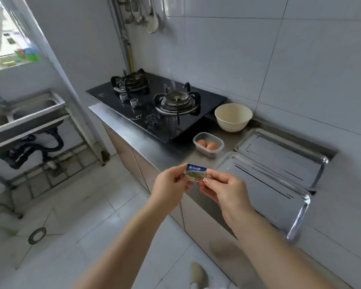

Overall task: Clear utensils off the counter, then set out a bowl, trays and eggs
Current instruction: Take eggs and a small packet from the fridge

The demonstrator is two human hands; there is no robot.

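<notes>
Long stainless steel counter (167,152) runs along white tiled wall. Black glass two-burner gas hob (154,105) at far end. Two shiny rectangular steel trays side by side on right: near tray (265,190), far tray (279,155). Round cream bowl (233,117) just beyond far tray, beside hob. Clear plastic tub (208,144) near bowl, holding two brown eggs (206,144). Left hand (171,182) and right hand (225,190) both pinch small blue-topped foil packet (196,173) above counter's near edge.
</notes>
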